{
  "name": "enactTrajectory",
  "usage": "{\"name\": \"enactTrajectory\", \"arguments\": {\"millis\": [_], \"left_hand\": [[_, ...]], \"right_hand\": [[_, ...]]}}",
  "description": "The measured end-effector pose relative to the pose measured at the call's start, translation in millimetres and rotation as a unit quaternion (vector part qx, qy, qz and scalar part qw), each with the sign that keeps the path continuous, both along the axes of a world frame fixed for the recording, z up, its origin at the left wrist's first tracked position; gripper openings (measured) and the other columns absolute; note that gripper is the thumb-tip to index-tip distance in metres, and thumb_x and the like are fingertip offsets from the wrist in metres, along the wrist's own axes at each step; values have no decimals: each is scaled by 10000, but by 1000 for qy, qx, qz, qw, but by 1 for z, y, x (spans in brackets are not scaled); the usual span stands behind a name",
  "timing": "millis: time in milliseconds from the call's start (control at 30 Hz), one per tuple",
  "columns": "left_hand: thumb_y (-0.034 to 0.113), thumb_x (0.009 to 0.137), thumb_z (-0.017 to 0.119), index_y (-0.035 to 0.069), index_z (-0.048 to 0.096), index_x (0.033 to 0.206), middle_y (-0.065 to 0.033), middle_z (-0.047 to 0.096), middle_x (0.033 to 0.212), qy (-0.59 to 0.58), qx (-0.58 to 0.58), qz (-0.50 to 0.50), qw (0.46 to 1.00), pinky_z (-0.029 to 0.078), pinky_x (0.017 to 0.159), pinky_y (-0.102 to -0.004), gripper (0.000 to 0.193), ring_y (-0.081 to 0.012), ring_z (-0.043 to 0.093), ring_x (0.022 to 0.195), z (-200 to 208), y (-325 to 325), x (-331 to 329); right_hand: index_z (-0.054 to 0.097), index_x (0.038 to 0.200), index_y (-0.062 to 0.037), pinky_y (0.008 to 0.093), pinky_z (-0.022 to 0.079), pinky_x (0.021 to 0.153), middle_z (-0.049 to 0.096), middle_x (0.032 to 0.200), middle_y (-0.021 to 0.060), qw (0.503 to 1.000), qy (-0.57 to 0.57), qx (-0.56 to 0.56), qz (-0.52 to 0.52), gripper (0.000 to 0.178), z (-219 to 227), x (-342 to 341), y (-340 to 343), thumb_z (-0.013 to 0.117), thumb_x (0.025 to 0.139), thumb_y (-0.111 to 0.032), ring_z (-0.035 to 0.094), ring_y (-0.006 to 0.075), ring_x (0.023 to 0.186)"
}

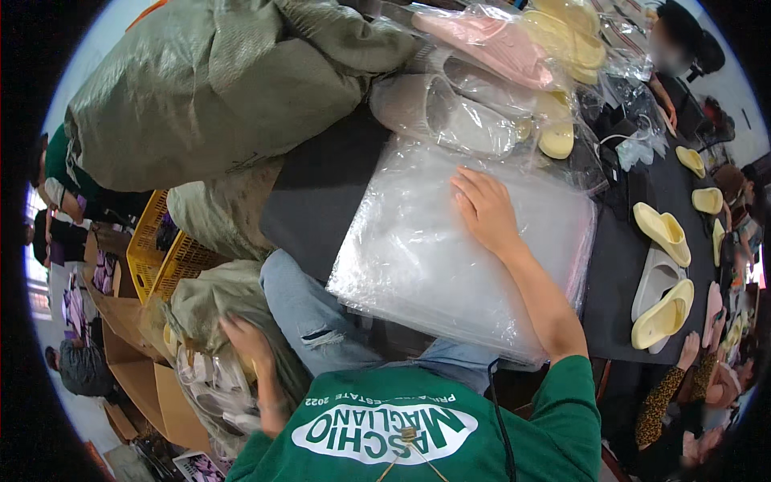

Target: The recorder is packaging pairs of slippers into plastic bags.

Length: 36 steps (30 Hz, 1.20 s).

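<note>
My right hand (484,207) lies flat on a stack of clear plastic bags (434,249), fingers stretched out and holding nothing. The stack rests on a dark table, partly over my lap. Down at my left side, my left hand (247,341) is at the mouth of a grey-green woven sack (229,297); motion smears its fingers. Beside that hand, slippers in clear bags (213,377) show inside the sack. Just beyond the stack lie bagged white slippers (458,116), bagged pink slippers (486,40) and bagged yellow slippers (566,36).
A large full sack (217,88) bulges at the far left. Below it are a yellow crate (148,249) and an open cardboard box (132,373). Loose yellow slippers (662,233) and a grey slipper (654,285) sit on the table (602,321) at right, with other people nearby.
</note>
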<state>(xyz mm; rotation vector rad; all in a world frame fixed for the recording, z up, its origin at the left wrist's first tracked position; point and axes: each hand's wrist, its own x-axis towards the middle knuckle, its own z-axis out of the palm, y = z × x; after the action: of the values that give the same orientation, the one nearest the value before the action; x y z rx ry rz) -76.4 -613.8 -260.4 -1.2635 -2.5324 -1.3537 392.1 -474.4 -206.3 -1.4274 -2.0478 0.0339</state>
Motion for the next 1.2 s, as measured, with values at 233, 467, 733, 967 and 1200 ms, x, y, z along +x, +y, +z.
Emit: {"name": "enactTrajectory", "arguments": {"millis": [233,467,733,967,1200], "left_hand": [[267,992,378,-83,506,1213,-258,584,1138,-91,39,26,995,413,883,-439,433,-420,547,1022,-63,155,-86],[190,899,492,-65,611,756,-191,632,756,29,177,179,967,448,600,-437,316,-312,596,678,-21,265,-272],[107,896,455,-103,548,973,-234,621,948,36,171,8,985,455,747,-435,242,-280,554,830,-130,229,-108],[143,908,472,-74,574,980,-231,629,947,29,-84,-273,958,460,741,-438,249,-295,588,829,-60,248,29],[181,906,505,-42,586,1019,-226,647,921,95,-320,-421,843,469,726,-469,262,-353,621,832,-6,158,-29]], "right_hand": [[615,1131,-103,409,361,977,563,1253,63,1000,6,-9,-12,279,-5,7,0,559,861,-150,502,267,1159],[625,1116,-102,405,363,976,576,1234,59,999,47,5,10,273,1,1,4,568,853,-146,509,262,1141],[627,1118,-106,401,361,982,573,1244,42,1000,22,-1,-9,276,-2,5,2,575,851,-151,507,255,1146],[629,1122,-108,395,369,977,575,1241,38,1000,28,8,4,283,-2,2,4,575,846,-139,516,253,1134],[628,1115,-86,403,374,978,578,1238,69,999,29,2,29,276,-3,-2,8,568,848,-122,526,281,1117]]}}
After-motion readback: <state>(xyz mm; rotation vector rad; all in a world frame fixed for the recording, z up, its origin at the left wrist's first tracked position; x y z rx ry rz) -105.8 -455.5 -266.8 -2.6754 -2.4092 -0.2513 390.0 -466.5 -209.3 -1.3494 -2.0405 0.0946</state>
